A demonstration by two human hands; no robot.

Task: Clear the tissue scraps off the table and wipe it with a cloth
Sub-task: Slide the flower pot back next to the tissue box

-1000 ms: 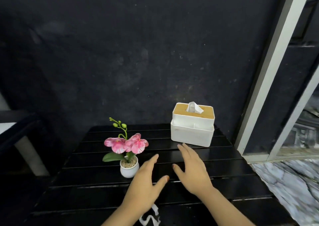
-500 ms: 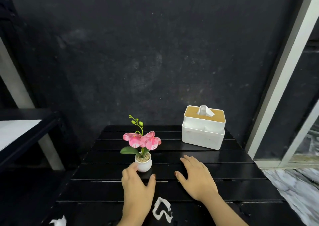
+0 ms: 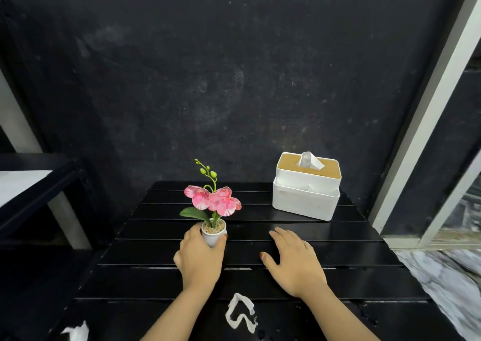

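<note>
A twisted white tissue scrap point(image 3: 240, 312) lies near the front edge of the black slatted table point(image 3: 325, 239), between my forearms. Another white scrap point(image 3: 76, 331) shows at the table's front left corner. My left hand point(image 3: 199, 256) is wrapped around the small white pot of a pink flower plant point(image 3: 214, 232) standing on the table. My right hand point(image 3: 294, 261) rests flat on the slats to the right, fingers spread, holding nothing. No cloth is in view.
A white tissue box point(image 3: 305, 193) with a wooden lid and a tissue poking out stands at the back right. A dark wall rises behind the table. A black shelf point(image 3: 33, 184) is at the left; a white frame and marble floor point(image 3: 447, 275) are at the right.
My left hand moved forward and closed around the flower pot. My right hand settled flat on the table. The view tilted down, bringing both tissue scraps into sight.
</note>
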